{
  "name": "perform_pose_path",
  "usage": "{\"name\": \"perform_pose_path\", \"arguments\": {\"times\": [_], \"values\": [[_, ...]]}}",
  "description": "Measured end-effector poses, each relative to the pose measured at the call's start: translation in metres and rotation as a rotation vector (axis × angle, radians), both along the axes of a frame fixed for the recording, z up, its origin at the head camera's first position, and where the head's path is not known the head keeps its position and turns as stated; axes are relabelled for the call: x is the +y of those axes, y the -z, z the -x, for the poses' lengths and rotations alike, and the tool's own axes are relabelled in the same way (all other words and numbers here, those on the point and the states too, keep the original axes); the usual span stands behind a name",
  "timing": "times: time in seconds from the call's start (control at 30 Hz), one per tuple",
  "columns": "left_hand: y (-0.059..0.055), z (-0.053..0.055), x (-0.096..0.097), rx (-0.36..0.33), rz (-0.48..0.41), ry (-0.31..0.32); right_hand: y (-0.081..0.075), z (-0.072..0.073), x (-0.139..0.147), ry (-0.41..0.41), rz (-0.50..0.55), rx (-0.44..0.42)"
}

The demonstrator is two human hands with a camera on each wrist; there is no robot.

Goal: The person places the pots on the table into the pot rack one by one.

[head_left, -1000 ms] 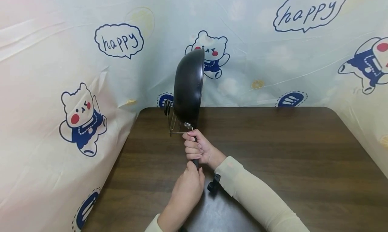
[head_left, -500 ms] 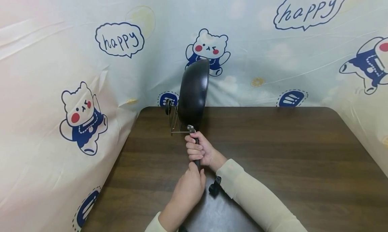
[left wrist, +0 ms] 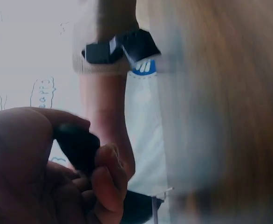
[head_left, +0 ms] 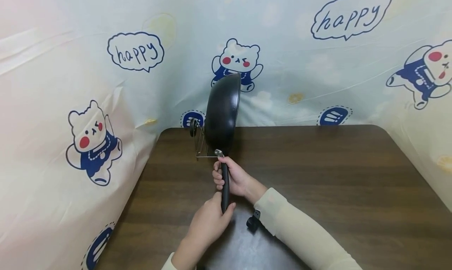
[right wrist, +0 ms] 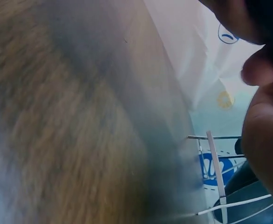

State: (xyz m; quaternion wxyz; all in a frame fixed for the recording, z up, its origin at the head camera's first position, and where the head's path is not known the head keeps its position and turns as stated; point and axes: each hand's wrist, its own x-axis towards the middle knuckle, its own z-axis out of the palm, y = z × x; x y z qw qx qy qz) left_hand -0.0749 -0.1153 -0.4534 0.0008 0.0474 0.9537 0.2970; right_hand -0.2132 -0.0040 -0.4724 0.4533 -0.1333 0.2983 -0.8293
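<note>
A black wok (head_left: 222, 111) stands on edge in a wire rack (head_left: 200, 146) at the table's far left, its handle (head_left: 225, 183) pointing toward me. My right hand (head_left: 237, 179) holds the upper handle, fingers curled round its far side. Below it, my left hand (head_left: 211, 219) has the handle's end between thumb and fingers, the thumb partly lifted off. The left wrist view shows bent fingers (left wrist: 109, 186) around the dark handle end (left wrist: 78, 147). A small shiny metal piece (head_left: 219, 153) sits where handle meets wok. In the right wrist view the rack's wires (right wrist: 215, 163) show beyond the right hand (right wrist: 267, 135).
A brown wooden table (head_left: 318, 176) spreads under the arms. Behind it hangs a pale printed cloth (head_left: 282, 46). A round black thing (head_left: 193, 127) is at the rack's left side. A small black camera (head_left: 252, 222) hangs at the right sleeve.
The wok has come down and sits lower against the rack. Both hands have loosened on the handle, baring more of it; the left hand has slid slightly down and left.
</note>
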Motion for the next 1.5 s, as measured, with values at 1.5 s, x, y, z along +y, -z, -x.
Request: {"name": "perform_pose_path", "arguments": {"times": [1.5], "values": [[-0.007,0.058,-0.076,-0.415,-1.236,0.064,-0.01,-0.025,0.131,0.198,-0.273,0.028]]}}
